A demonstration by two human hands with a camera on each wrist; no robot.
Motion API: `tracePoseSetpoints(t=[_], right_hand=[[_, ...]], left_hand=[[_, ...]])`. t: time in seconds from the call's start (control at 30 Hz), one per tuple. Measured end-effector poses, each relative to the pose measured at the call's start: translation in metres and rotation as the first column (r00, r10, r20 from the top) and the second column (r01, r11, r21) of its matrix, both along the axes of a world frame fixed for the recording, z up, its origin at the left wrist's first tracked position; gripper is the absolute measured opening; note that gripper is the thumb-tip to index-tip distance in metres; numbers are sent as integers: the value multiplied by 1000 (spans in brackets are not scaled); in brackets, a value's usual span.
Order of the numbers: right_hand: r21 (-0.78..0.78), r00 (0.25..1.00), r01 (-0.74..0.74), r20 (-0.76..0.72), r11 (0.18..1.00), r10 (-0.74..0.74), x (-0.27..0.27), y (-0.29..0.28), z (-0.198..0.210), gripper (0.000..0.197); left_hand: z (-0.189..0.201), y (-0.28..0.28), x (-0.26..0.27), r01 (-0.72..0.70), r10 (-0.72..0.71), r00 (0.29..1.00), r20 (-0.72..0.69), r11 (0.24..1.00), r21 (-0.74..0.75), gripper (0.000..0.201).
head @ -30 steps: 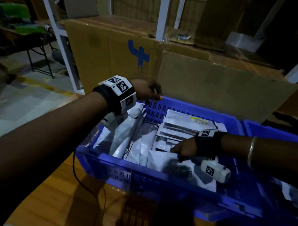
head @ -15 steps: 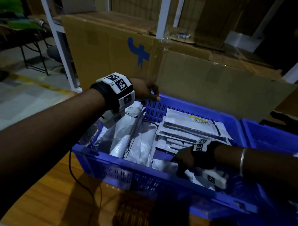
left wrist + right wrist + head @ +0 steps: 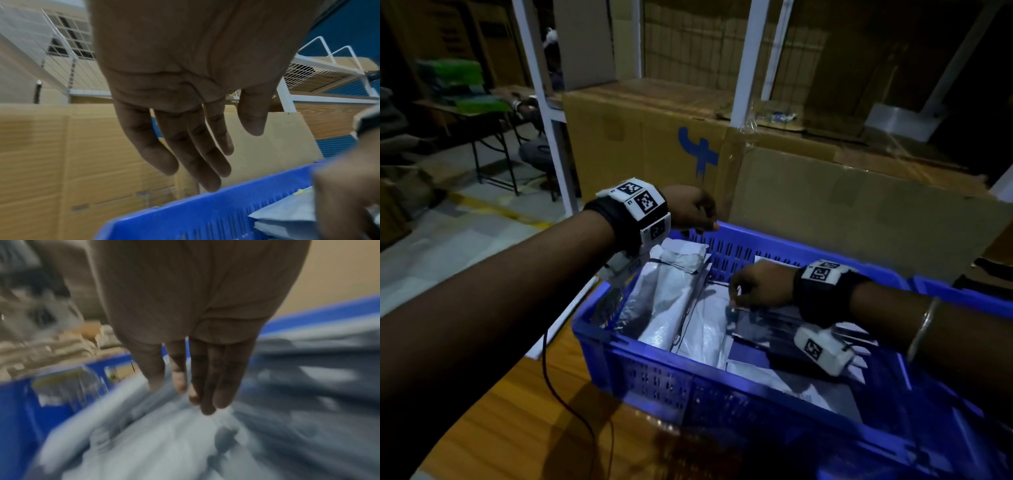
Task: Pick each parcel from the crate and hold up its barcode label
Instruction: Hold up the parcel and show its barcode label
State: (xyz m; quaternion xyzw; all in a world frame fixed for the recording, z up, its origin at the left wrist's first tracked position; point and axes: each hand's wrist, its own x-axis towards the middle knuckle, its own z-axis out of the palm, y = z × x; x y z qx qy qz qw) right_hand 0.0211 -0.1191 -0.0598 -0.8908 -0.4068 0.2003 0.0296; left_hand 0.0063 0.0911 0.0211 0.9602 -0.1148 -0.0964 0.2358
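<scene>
The right hand (image 3: pixel 758 286) is low inside the blue crate (image 3: pixel 722 383), knuckles up, with its fingertips (image 3: pixel 732 301) turned down onto the edge of a grey plastic parcel (image 3: pixel 767 325) that lies flat among the others. In the head view the fingers look bent as if they pinch this edge; in the right wrist view the fingers (image 3: pixel 207 382) hang almost straight and the picture is blurred, so I cannot tell if the parcel is really gripped or only touched.

The left hand (image 3: pixel 690 209) holds nothing. Its fingers (image 3: pixel 185 146) are loose and slightly spread (the left wrist view shows this clearly), and they hover just above the far rim of the crate, perhaps brushing it.

I judge that the step in hand is the picking of one parcel: nothing is lifted yet, and no barcode label is presented. The next move calls for a firm pinch on the thin, slippery edge, then a lift clear of the neighbouring parcels (image 3: pixel 671 298), and a turn so that the label faces up. The left hand is free to help with this.

The right forearm comes in from the right, over the near wall, nearly level. The left arm stretches forward across the left end of the crate, palm down.
</scene>
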Motion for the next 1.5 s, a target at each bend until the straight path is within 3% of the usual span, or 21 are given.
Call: tracePoseSetpoints(t=[0.13,0.3,0.57,0.67,0.83,0.93,1.07,1.3,1.4,1.5], right_hand=[[91,999,-27,48,996,23,0,31,17,13],[54,978,-111,186,992,99,-3,60,17,14],[-167,909,-255,295,953,294,-10,87,16,35],[-311,846,-281,366,908,388,-15,93,11,42],[-346,779,-283,461,894,425,-15,98,3,37],[-364,747,-304,483,881,457,-14,96,2,20],[-273,731,-325,535,906,424,-10,87,14,5],[-55,752,-341,584,939,307,-8,73,57,17],[-37,777,-264,584,964,235,-8,60,76,12],[111,808,-187,582,976,89,-3,41,88,14]], left_hand=[[3,18,-10,-33,33,999,32,999,0,25],[-3,43,-22,-62,63,996,62,998,-12,26],[-18,68,-35,-94,91,994,59,995,38,25],[-20,72,-38,-90,87,995,53,995,50,25],[-22,76,-40,-81,76,994,76,995,60,23],[-22,78,-39,-84,78,993,86,994,69,22],[-20,76,-41,-77,73,994,78,996,54,22],[-3,61,-51,-51,53,993,109,999,-17,37],[5,54,-56,-44,48,992,116,999,-31,42],[13,44,-58,-44,52,993,109,996,-82,41]])
